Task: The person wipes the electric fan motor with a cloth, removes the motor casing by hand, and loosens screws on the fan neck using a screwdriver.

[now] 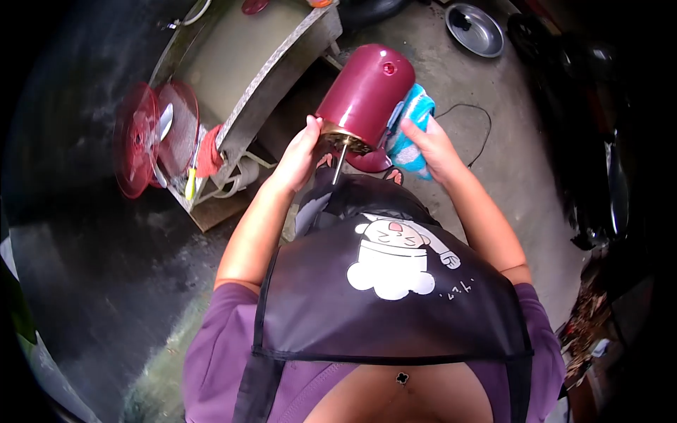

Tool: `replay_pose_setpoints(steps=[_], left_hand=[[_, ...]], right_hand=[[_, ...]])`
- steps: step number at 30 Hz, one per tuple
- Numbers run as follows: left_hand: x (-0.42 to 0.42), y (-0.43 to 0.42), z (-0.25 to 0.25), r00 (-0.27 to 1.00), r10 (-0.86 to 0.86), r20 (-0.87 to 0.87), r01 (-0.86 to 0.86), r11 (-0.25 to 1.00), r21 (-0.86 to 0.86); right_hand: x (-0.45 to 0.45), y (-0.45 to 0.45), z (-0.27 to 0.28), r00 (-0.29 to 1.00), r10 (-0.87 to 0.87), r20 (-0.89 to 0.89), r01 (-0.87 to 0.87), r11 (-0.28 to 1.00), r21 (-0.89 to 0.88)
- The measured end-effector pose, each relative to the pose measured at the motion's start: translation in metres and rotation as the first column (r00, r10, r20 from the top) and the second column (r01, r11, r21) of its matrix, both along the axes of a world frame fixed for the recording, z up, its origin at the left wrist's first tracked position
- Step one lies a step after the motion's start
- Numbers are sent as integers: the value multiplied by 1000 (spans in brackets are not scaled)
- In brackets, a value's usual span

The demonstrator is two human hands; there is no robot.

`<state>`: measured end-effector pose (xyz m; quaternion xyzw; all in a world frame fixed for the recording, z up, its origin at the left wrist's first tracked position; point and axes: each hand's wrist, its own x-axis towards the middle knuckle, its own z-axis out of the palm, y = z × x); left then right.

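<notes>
The left hand (305,149) is part-closed at the lower left rim of the red casing (367,92), thumb at the near edge and most fingers hidden behind; that grip seems to carry much of the weight, so it should be firm and clear of the brassy parts around the opening. The casing sits between the hands, tilted, rounded end away from the person, with its metal shaft (340,163) pointing back toward the lap just right of the left hand; it would be wise to hold that tip off the apron (395,317). The right hand (434,148) is curled round a bunched blue-and-white cloth (411,134), thumb on top and fingers largely out of sight, the cloth appearing to touch the casing's right side. Light, even pressure there, matched by the left hand, should stop the smooth shell twisting, and loose folds are best away from the shaft. Around them, well left of the left hand, is a red see-through round piece (137,141); nearer that hand are a yellow-handled tool (190,185), an orange-red rag (209,151) and the grey bench (211,77), whose corner limits a swing to the left. Beyond the right hand, a thin dark cord (486,127) curves over the floor (525,176), a possible snag, and a metal bowl (474,30) lies farther ahead.
</notes>
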<state>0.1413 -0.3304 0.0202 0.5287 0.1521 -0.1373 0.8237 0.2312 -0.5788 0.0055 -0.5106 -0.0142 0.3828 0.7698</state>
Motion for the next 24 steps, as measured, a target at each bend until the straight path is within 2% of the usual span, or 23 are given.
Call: replay_pose_setpoints(steps=[2,3,4,6,7,8,10,11,13,14,15,17,18,20,21,22,24], left_hand=[[-4,6,-3,997,21,-76,-23,1000,-19],[-6,3,-4,995,53,-80,-53,999,-4],[-8,-2,10,993,69,-94,-61,995,83],[-11,2,11,999,-51,-8,51,983,176],[-10,5,5,995,-68,-74,82,973,216],[-13,7,1,996,-54,-68,67,975,212],[-14,2,-1,993,-80,87,69,989,130],[-16,-1,2,994,-52,97,38,989,144],[-17,-1,-2,985,-31,167,-7,975,224],[-22,-2,-1,979,1,205,-56,963,262],[-29,-2,-5,978,27,208,-81,964,252],[-41,7,-15,995,68,77,-91,927,364],[-50,15,-19,996,45,76,-70,928,365],[-68,36,-32,994,-111,-11,102,869,485],[-77,46,-40,983,-165,-74,180,850,496],[-83,54,-43,965,-226,-133,262,824,502],[-97,71,-88,943,-329,-53,299,766,568]], right_hand=[[-3,-2,0,994,-47,-100,46,999,-12],[-7,-2,3,995,-63,-81,62,998,-10],[-9,0,3,996,-40,-79,39,999,-10],[-13,1,4,998,-46,-43,46,999,-6],[-14,2,5,1000,-1,5,1,1000,-27],[-14,5,6,1000,13,11,-13,999,-31],[-14,14,8,991,14,132,-7,998,-54],[-14,16,10,989,34,146,-25,998,-61],[-17,17,11,993,-56,108,63,996,-67],[-19,16,11,993,-28,114,38,996,-80],[-20,14,10,996,-65,66,73,990,-120],[-24,13,8,987,-158,-2,156,974,-164],[-27,10,5,982,-183,-45,171,966,-195],[-33,-1,-9,929,-304,-210,253,938,-236],[-34,-11,-33,856,-348,-382,308,937,-163],[-46,-11,-37,847,-378,-374,340,926,-167],[-67,-6,-35,586,-565,-581,518,812,-267]])
